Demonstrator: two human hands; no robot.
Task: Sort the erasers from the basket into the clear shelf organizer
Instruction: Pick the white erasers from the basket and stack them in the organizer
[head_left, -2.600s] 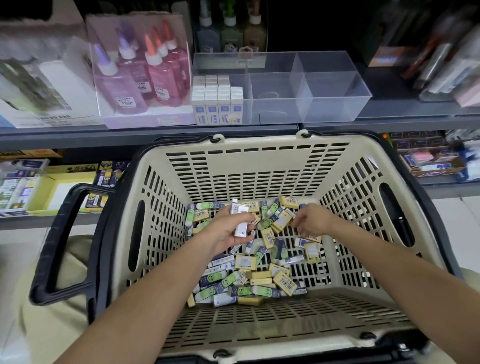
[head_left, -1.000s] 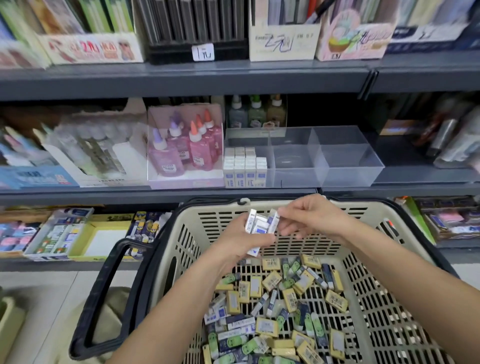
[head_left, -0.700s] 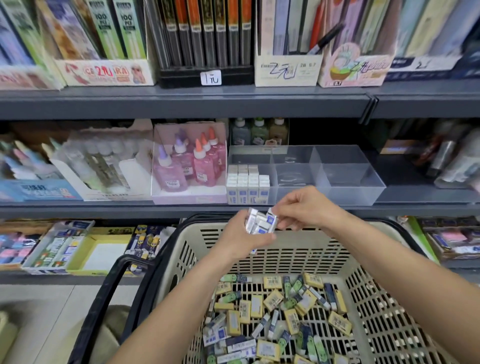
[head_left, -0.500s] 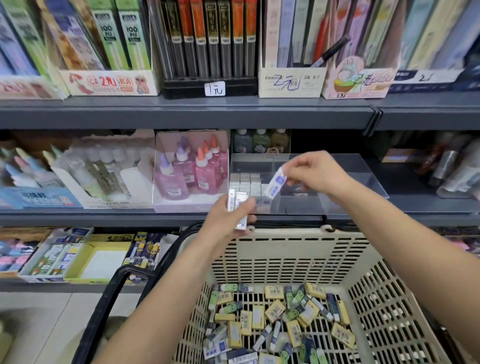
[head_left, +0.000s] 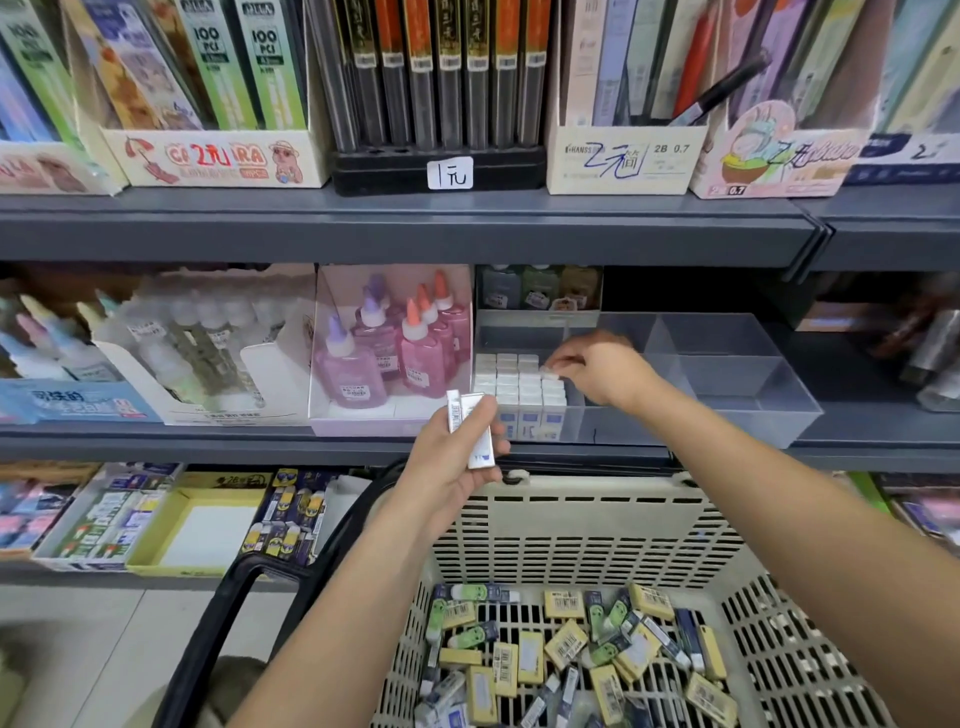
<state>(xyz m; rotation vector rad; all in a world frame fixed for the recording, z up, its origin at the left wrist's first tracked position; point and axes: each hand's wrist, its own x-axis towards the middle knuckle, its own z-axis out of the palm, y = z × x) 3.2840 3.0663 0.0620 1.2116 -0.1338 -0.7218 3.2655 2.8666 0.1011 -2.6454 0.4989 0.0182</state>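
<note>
Stationery shop shelf (head_left: 208, 441): right hand (head_left: 602, 371) fingers pinch one eraser (head_left: 548, 370) into the left compartment of the clear organizer (head_left: 753, 400), left hand (head_left: 452, 467) grips two spare erasers (head_left: 470, 426) above the basket (head_left: 597, 499); probably light, stiff, slick-sleeved, so pinch across the narrow sides.

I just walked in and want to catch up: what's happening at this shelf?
A person is stocking erasers. The right hand pinches a white eraser at the end of the standing rows in the left compartment of the clear organizer. The left hand holds two more white erasers above the basket. Many mixed erasers lie loose in the basket; the organizer's other compartments look empty.
</note>
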